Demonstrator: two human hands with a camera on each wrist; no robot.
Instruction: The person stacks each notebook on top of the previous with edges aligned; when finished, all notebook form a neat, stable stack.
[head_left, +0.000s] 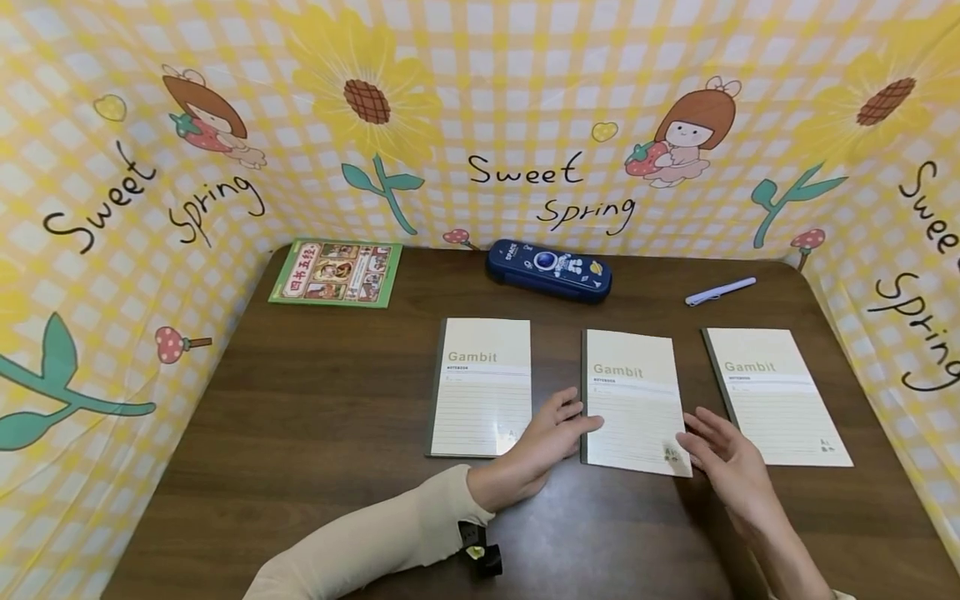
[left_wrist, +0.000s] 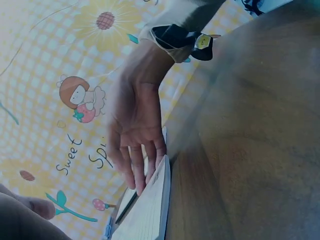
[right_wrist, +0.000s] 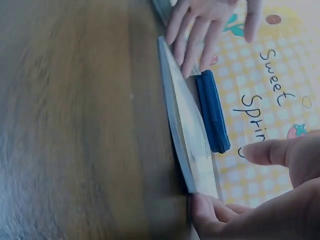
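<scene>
Between both hands is the middle cream notebook (head_left: pixel 630 400), marked "Gambit", with a dark spine on its left. My left hand (head_left: pixel 543 446) is at its left edge, thumb reaching over the cover and fingers loosely extended; in the left wrist view the left hand (left_wrist: pixel 140 120) has straight fingers beside the notebook (left_wrist: pixel 150 210). At the lower right edge is my right hand (head_left: pixel 731 475), its thumb apart from the fingers. The right wrist view shows fingertips (right_wrist: pixel 205 212) of the right hand against the notebook's edge (right_wrist: pixel 177 125). Whether the notebook lies fully flat I cannot tell.
Matching notebooks lie left (head_left: pixel 480 400) and right (head_left: pixel 772 392) of the middle one. Farther back are a green-edged book (head_left: pixel 336 273), a dark blue pencil case (head_left: pixel 550 271) and a lavender pen (head_left: pixel 720 292). Checked yellow cloth (head_left: pixel 517 75) walls in the brown table (head_left: pixel 322 400).
</scene>
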